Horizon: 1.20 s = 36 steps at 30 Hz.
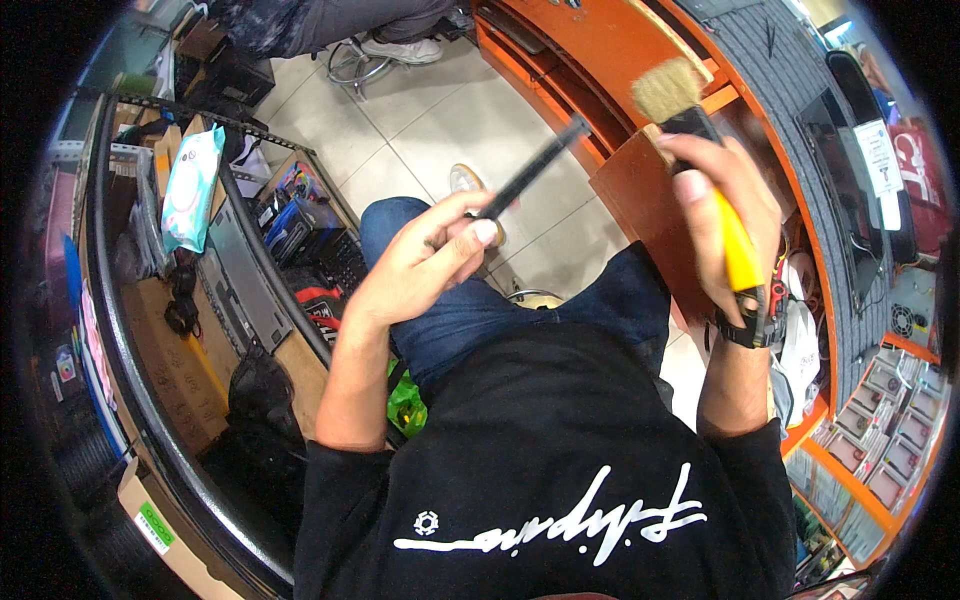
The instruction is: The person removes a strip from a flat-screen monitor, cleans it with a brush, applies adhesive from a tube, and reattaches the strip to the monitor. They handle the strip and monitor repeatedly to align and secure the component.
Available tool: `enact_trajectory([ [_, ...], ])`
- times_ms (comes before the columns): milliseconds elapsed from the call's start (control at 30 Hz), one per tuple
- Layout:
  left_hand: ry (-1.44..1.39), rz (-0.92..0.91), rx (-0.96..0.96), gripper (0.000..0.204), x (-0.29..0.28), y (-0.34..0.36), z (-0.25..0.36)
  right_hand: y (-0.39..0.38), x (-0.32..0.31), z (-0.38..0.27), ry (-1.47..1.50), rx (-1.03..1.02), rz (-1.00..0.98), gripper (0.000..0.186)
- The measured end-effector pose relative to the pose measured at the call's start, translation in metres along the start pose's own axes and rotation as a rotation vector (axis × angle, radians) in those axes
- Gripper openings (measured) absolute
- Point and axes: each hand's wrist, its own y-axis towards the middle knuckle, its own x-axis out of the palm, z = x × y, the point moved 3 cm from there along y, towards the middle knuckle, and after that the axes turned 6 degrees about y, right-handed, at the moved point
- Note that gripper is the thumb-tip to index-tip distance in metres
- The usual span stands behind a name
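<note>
Black sweatshirt (545, 470) fills the lower frame, and above it your left hand (425, 262) pinches a thin dark strip (530, 168) edge-on between thumb and fingers over your jeans (500, 305), the grip closed near its lower end so most of its length stands free toward the orange worktop (640, 40). Your right hand (722, 200) has its grip wrapped firmly round a yellow-handled paintbrush (668, 90), bristles up and just beside the strip's far tip. Seen edge-on, the strip's faces stay hidden, so its kind is unclear; the brush handle is partly covered by your fingers.
</note>
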Motion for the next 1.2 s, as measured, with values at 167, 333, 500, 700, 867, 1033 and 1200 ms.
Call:
enact_trajectory([
  [167, 0.034, 0.285, 0.104, 0.046, 0.021, 0.01, -0.006, -0.012, 0.024, -0.004, 0.373, 0.307, 0.118, 0.043],
  [333, 0.517, 0.495, 0.339, 0.048, 0.035, 0.016, 0.007, -0.008, 0.053, -0.014, 0.314, 0.175, -0.085, 0.04],
  [500, 0.58, 0.544, 0.425, 0.046, 0.034, 0.015, 0.006, 0.0, 0.043, -0.009, 0.309, 0.284, -0.074, 0.036],
  [700, 0.481, 0.498, 0.334, 0.045, 0.029, 0.011, 0.009, 0.0, 0.042, 0.0, 0.549, 0.484, -0.04, 0.041],
  [867, 0.151, 0.456, 0.246, 0.044, 0.025, 0.016, 0.006, 0.005, 0.049, -0.005, 0.54, 0.375, -0.029, 0.04],
  [1033, -0.157, 0.43, 0.256, 0.045, 0.022, 0.03, 0.005, -0.003, 0.072, -0.015, 0.391, 0.123, -0.046, 0.041],
  [1200, -0.457, 0.458, 0.211, 0.042, 0.025, 0.041, -0.012, -0.005, 0.084, -0.019, 0.285, 0.006, -0.026, 0.045],
])
